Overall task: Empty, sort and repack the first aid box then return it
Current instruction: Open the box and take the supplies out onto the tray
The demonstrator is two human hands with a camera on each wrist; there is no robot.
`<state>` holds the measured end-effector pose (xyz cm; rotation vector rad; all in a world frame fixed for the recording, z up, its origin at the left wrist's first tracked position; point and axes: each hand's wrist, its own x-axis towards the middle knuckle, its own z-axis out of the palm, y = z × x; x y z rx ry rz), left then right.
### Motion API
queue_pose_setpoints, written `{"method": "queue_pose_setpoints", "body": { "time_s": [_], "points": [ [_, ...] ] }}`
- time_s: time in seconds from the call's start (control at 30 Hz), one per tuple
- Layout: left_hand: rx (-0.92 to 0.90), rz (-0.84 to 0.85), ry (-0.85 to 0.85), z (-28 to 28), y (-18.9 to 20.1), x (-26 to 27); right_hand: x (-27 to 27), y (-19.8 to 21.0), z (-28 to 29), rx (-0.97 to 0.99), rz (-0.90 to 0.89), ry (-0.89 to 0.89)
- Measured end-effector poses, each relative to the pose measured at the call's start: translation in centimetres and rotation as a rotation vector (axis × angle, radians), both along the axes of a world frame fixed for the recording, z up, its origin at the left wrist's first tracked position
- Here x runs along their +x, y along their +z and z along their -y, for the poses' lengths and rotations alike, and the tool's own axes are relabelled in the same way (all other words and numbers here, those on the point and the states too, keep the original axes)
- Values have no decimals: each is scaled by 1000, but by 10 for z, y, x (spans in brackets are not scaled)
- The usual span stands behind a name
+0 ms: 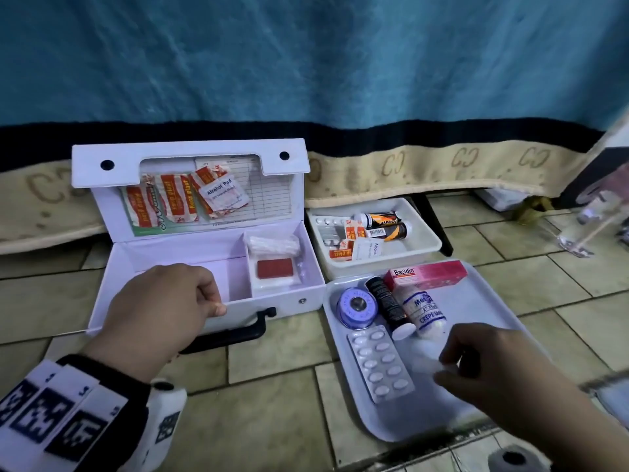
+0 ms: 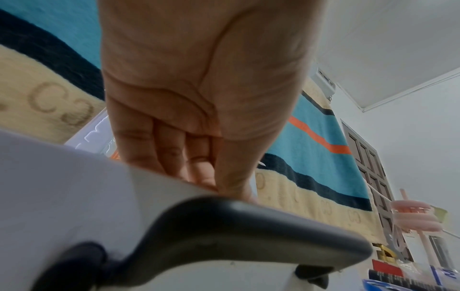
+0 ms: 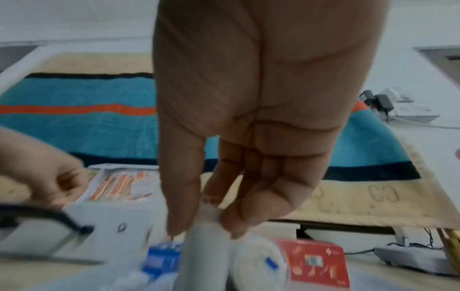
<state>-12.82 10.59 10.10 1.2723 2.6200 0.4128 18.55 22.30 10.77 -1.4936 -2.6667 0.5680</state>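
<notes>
The white first aid box (image 1: 272,303) stands open on the tiled floor, with plasters and an alcohol pad (image 1: 223,192) tucked in its raised lid. Its right compartment holds a wrapped red item (image 1: 275,268). My left hand (image 1: 207,301) grips the box's front wall above the black handle (image 2: 224,226), fingers inside and thumb outside. My right hand (image 1: 456,359) hovers over the near white tray (image 1: 493,301), and its fingertips (image 3: 179,222) pinch a blurred white tube (image 3: 206,250). That tray holds a blister pack (image 1: 379,362), a blue tape roll (image 1: 355,306), a black tube, a crepe bandage (image 1: 423,310) and a pink Bacidin box (image 1: 425,274).
A deeper white tray (image 1: 425,233) behind holds orange-black tubes, plasters, alcohol pads and blister strips. A bed with a blue blanket (image 1: 306,63) hangs over the floor behind everything, its dark leg (image 1: 435,226) beside that tray. A grey roll (image 1: 510,458) lies at the bottom right.
</notes>
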Motion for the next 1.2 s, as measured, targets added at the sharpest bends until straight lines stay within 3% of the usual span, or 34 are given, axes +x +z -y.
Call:
{"method": "queue_pose_setpoints", "body": {
  "time_s": [0.2, 0.3, 0.4, 0.6, 0.8, 1.0, 1.07, 1.2],
  "points": [
    [-13, -2, 9, 0, 0, 0, -9, -34, 3, -16, 115, -20],
    [-19, -5, 3, -2, -2, -1, -15, -28, 2, 25, 165, -49],
    [-21, -9, 0, -2, -3, -3, -42, -2, 1, 69, 82, 5],
    [-10, -4, 0, -1, -4, -2, -137, 36, -11, 126, -143, 320],
    [-21, 1, -15, -3, -4, -4, -198, 14, -31, 140, 267, 521],
    [-7, 53, 12, -3, -5, -7, -218, -11, -42, 92, 471, 459],
    [-6, 52, 13, -3, -4, -7, -215, -8, -40, 115, 378, 483],
    [-12, 39, 9, -4, -3, -7, -195, 15, -31, 19, -127, 420]
  ]
}}
